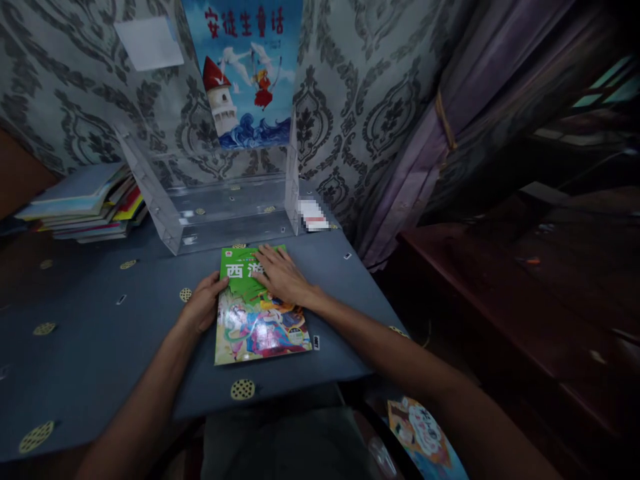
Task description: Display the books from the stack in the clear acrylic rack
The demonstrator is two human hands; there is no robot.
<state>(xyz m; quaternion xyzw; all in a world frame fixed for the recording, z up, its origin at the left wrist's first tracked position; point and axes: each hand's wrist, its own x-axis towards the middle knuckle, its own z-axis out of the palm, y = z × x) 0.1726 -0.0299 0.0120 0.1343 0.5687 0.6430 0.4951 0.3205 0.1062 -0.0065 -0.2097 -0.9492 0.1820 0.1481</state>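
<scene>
A picture book with a green top and a colourful illustrated cover lies on the grey-blue tablecloth. My left hand is at its left edge, thumb over the cover and the other fingers curled along the side. Across the upper right of the cover rests my right hand, palm down with fingers stretched out, covering part of the white title. Just beyond the book stands a clear plastic rack with upright side panels.
A stack of books sits at the back left. To the rack's right lies a small white item, partly blurred. A blue poster hangs on the patterned wall. Another book is low at the right, beside a dark red wooden surface.
</scene>
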